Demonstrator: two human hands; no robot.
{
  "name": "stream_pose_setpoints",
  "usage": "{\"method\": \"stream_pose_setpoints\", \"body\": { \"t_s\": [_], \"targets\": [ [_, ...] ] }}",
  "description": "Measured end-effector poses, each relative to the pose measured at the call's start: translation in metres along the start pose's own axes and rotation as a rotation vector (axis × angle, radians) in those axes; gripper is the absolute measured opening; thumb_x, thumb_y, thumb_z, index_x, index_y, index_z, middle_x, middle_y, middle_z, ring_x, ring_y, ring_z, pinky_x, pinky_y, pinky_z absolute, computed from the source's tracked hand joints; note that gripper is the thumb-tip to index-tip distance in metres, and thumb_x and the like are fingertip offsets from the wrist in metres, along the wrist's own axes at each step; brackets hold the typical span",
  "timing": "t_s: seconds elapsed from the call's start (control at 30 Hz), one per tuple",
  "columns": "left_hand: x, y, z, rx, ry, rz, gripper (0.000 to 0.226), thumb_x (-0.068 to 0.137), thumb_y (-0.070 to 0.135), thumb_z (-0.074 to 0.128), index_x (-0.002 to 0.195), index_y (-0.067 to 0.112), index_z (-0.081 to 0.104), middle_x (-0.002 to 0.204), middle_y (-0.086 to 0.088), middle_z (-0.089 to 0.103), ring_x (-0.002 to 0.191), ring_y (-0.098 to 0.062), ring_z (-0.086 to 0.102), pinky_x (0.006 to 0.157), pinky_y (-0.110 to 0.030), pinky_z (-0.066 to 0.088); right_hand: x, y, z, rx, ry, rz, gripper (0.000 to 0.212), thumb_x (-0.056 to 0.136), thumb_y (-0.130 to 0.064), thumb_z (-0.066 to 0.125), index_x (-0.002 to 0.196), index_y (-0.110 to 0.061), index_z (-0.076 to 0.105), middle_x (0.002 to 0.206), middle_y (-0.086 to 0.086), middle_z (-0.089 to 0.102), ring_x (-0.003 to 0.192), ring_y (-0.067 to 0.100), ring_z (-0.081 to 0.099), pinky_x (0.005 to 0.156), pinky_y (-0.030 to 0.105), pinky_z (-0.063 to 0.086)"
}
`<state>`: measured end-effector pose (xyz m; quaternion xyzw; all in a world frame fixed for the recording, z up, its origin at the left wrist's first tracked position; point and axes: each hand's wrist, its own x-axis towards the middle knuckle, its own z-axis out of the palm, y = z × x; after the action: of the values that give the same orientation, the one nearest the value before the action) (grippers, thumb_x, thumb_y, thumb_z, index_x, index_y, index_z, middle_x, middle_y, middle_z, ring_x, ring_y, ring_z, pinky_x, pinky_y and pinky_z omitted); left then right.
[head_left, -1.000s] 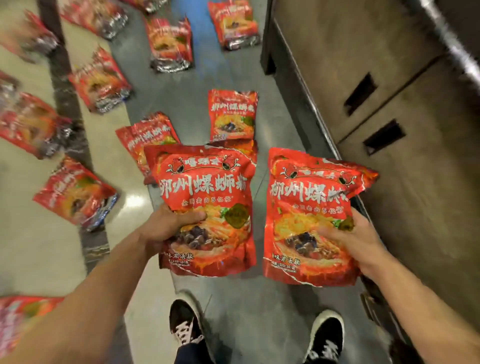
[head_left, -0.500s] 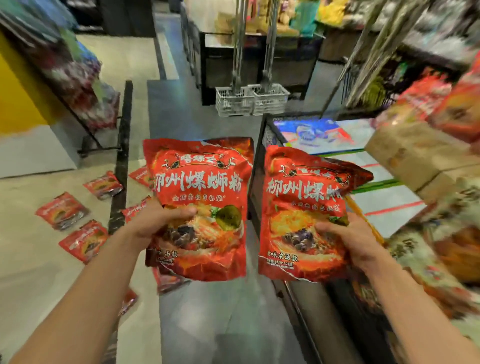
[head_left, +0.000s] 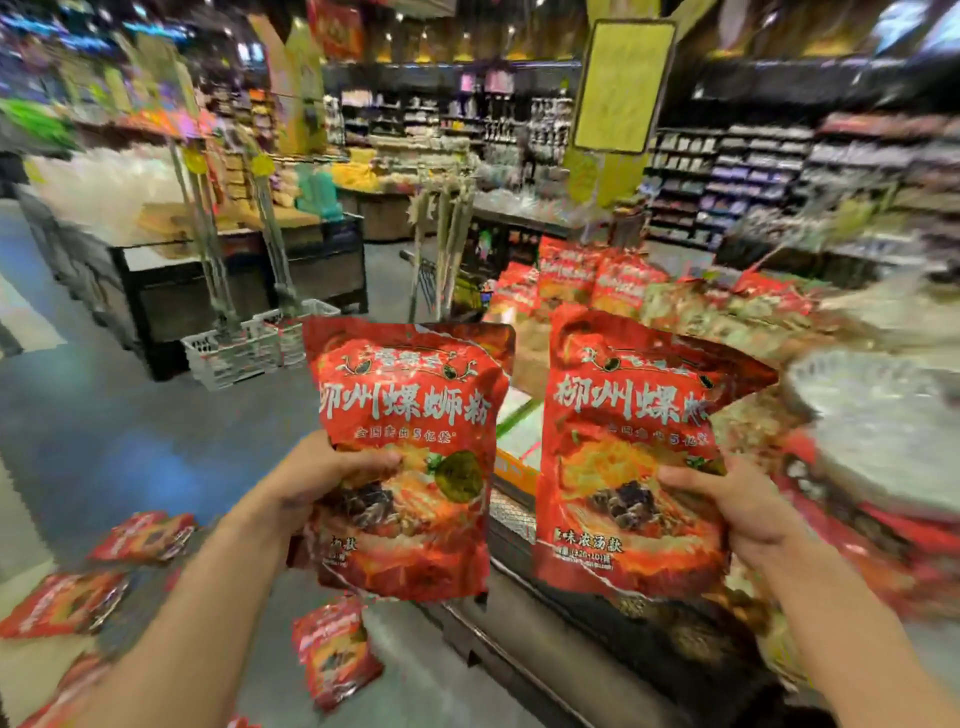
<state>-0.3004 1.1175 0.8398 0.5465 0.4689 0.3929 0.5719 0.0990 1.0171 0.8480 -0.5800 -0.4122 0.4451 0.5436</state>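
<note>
I hold two red noodle packets upright in front of me. My left hand (head_left: 317, 480) grips the left packet (head_left: 415, 415) by its left edge, thumb across the printed front. My right hand (head_left: 727, 506) grips the right packet (head_left: 623, 431) by its right edge, thumb on the front as well. Both packets carry white Chinese lettering and a picture of a noodle dish. They hang side by side, a narrow gap between them, above the edge of a dark display stand (head_left: 571, 639).
More red packets lie scattered on the grey floor at lower left (head_left: 140, 538) and below my left arm (head_left: 332, 649). A pile of the same packets (head_left: 576, 275) sits on the stand ahead. White baskets (head_left: 239, 348) and a dark counter (head_left: 197, 280) stand at left; shelves fill the background.
My view has swung up from the floor to the shop interior. Both hands have kept their grip and lifted the packets up level with the display stand.
</note>
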Motion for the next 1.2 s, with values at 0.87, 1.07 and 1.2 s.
{"method": "stream_pose_setpoints", "body": {
  "t_s": [0.87,1.07,1.2],
  "targets": [
    [-0.352,0.027,0.632,0.144,-1.195,0.094,0.044,0.064,0.015,0.088,0.104,0.016,0.07,0.088,0.005,0.078,0.084,-0.016,0.074,0.072,-0.025,0.056,-0.708,0.024,-0.36,0.108,1.224,-0.023,0.098,0.025,-0.028,0.101,0.114,-0.006,0.067,0.107,0.02,0.073,0.1,0.041,0.07,0.095,0.059,0.051],
    [-0.471,0.021,0.732,0.154,-1.373,0.105,0.066,0.047,0.027,0.096,0.107,0.02,0.069,0.092,0.005,0.079,0.09,-0.018,0.074,0.08,-0.031,0.053,-0.839,0.025,-0.395,0.159,1.423,-0.02,0.07,0.048,-0.01,0.089,0.114,-0.002,0.065,0.105,0.022,0.073,0.094,0.04,0.071,0.09,0.051,0.054],
    [-0.531,0.014,0.793,0.223,-1.463,0.121,0.049,0.056,0.022,0.091,0.1,0.019,0.072,0.091,0.005,0.079,0.095,-0.02,0.071,0.1,-0.039,0.049,-0.902,0.041,-0.417,0.193,1.526,-0.016,0.088,0.029,-0.022,0.099,0.11,-0.005,0.068,0.1,0.018,0.075,0.088,0.037,0.073,0.084,0.046,0.056]
  ]
}}
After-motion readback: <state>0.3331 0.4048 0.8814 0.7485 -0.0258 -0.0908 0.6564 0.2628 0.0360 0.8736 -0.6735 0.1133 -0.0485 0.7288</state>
